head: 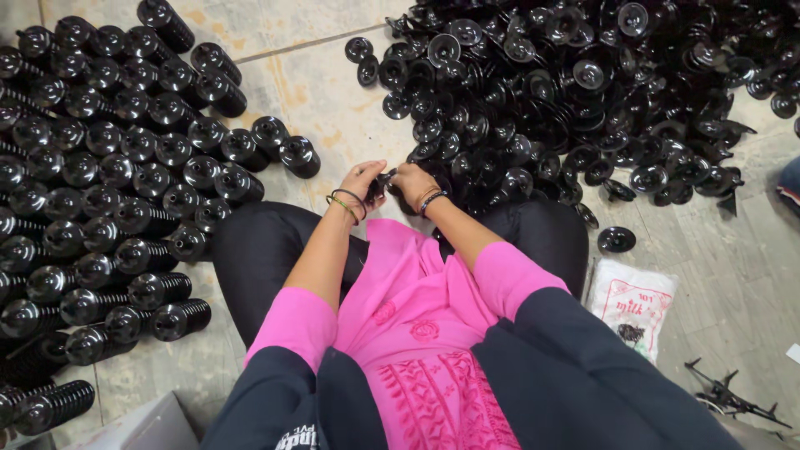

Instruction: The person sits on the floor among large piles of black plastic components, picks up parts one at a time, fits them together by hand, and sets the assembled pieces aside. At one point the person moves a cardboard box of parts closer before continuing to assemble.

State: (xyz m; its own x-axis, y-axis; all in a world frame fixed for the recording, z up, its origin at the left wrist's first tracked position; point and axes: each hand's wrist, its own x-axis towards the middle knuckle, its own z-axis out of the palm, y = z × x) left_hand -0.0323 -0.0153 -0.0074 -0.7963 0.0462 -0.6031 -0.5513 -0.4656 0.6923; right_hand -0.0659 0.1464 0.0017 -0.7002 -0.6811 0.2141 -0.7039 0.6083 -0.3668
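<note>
Two hands' fingers (377, 177) pinching black part (385, 182), between them

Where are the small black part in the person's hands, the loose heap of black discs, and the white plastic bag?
Small black part (383, 182): head view, on the piece showing between both hands.
Loose heap of black discs (575, 92): head view, mid-pile.
White plastic bag (635, 302): head view, on its flat printed face.

I count two hands, my left hand (360, 179) and right hand (414, 182), meeting on one small black part (384, 182). One white plastic bag (635, 303) lies on the floor. The stacked black columns (100, 183) and loose black discs (567, 92) are too many to count.
</note>
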